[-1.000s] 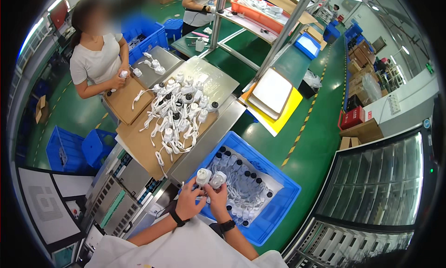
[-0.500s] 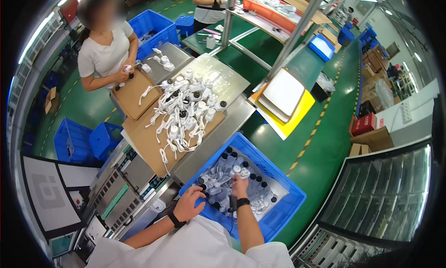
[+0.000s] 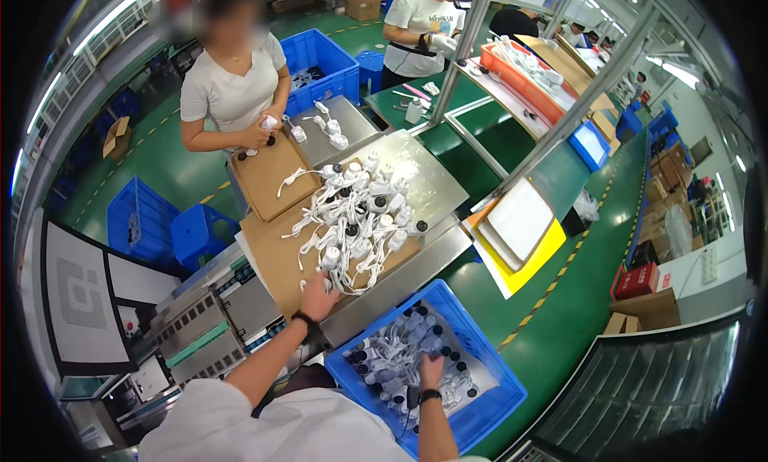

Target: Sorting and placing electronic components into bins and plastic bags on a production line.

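My left hand [image 3: 318, 299] reaches over the near edge of the worktable, its fingers extended at the front of a pile of white corded devices [image 3: 352, 228]. Some of these devices have round black ends; their white cords lie tangled. Low in a blue plastic bin [image 3: 356, 397], my right hand [image 3: 432, 372] is closed among bagged white devices with black ends [image 3: 400, 342]. Its fingertips are partly hidden there, and what they grip cannot be made out.
Across the table a person [image 3: 240, 86] holds a white device over a brown tray [image 3: 276, 192]. White sheets [image 3: 520, 224] and a yellow sheet [image 3: 534, 258] lie right of the table. A metal frame post [image 3: 552, 94] rises behind. Blue bins [image 3: 144, 222] stand on the left floor.
My left hand has gone from the bin's left edge up to the pile on the table. My right hand has moved lower into the bin. The view has shifted.
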Demonstrator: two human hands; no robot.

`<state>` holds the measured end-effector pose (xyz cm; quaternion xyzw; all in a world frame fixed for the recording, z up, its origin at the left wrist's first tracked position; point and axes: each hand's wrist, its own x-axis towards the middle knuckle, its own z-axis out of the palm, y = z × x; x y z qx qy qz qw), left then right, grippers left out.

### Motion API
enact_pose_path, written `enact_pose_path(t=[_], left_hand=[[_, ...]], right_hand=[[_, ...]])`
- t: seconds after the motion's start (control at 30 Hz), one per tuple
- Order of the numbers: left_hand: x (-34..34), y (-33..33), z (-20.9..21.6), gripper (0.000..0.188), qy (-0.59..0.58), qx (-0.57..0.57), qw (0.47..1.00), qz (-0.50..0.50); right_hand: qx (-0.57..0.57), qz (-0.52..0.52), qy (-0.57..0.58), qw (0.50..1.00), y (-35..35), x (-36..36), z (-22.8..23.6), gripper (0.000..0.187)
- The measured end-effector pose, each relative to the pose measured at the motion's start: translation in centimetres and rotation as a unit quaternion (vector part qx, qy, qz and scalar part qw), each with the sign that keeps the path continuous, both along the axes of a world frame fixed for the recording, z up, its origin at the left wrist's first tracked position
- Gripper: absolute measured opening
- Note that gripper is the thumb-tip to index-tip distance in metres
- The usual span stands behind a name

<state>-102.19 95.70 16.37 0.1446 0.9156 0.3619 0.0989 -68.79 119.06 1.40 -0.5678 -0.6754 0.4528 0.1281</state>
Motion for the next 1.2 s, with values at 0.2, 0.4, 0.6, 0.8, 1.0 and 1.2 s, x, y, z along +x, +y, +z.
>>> enact_pose_path(t=[0.2,0.4,0.6,0.8,1.0,1.2], left_hand=[[-8.0,3.4,-4.4,0.061,-0.020,-0.175,0.984,0.024],[-9.2,3.6,-4.0,0.060,-0.013,-0.165,0.986,0.032],[-9.0,3.3,-2.7,0.054,0.024,-0.084,0.996,-0.006],[-10.0,5.2,-5.2,0.059,-0.038,-0.023,0.999,0.026],[-12.3,5.3,-7.1,0.067,-0.175,0.122,0.977,-0.033],[-10.2,1.2,-5.0,0.064,-0.264,0.168,0.949,-0.027]], right_hand=[[-0.043,0.124,-0.048,0.990,-8.2,2.9,7.2,0.042],[-0.156,0.149,-0.042,0.975,-11.2,2.4,11.3,0.046],[-0.169,0.169,-0.060,0.969,-10.5,0.5,12.8,0.043],[-0.099,0.224,-0.057,0.968,-11.4,0.0,12.7,0.037],[-0.131,0.229,-0.053,0.963,-11.3,-0.3,13.2,0.037],[-0.040,0.280,-0.017,0.959,-10.8,-2.1,16.4,0.033]])
